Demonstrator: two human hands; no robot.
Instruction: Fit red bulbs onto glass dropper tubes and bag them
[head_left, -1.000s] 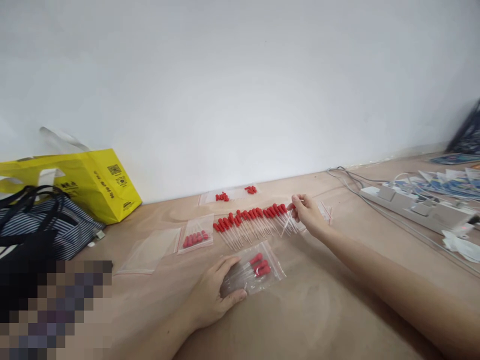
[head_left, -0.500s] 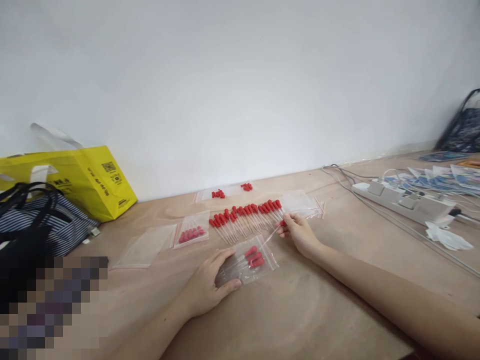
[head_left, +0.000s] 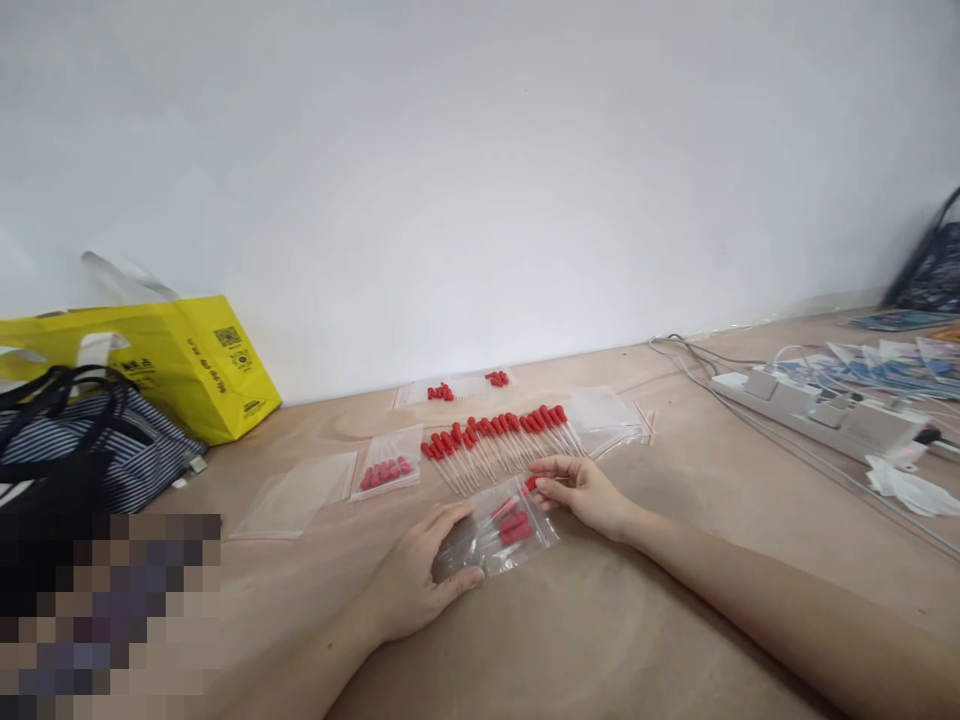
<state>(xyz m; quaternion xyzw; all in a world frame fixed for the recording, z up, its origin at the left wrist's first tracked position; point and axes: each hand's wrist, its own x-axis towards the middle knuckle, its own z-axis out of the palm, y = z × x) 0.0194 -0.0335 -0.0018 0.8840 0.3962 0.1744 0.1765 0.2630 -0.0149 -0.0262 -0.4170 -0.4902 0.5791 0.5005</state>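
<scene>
My left hand (head_left: 420,575) holds the closed end of a clear zip-lock bag (head_left: 491,562) between thumb and fingers. Several droppers with red bulbs (head_left: 514,527) lie inside it. At the bag's open right end, my right hand (head_left: 585,497) pinches another dropper (head_left: 531,484) by its red bulb. Its clear stem points left into the bag's mouth. Just beyond both hands, a row of loose droppers (head_left: 491,440) is fanned out, red bulbs away from me.
A filled bag of droppers (head_left: 386,465) and flat clear bags (head_left: 296,495) lie to the left. More bags (head_left: 604,410) sit right of the row, and bagged droppers (head_left: 457,385) by the wall. A power strip (head_left: 817,405) with cables is at right, a yellow bag (head_left: 225,370) at left.
My right hand has moved left and toward me, bringing the dropper from beside the row into the bag's mouth. My left hand keeps its hold; the view has shifted slightly.
</scene>
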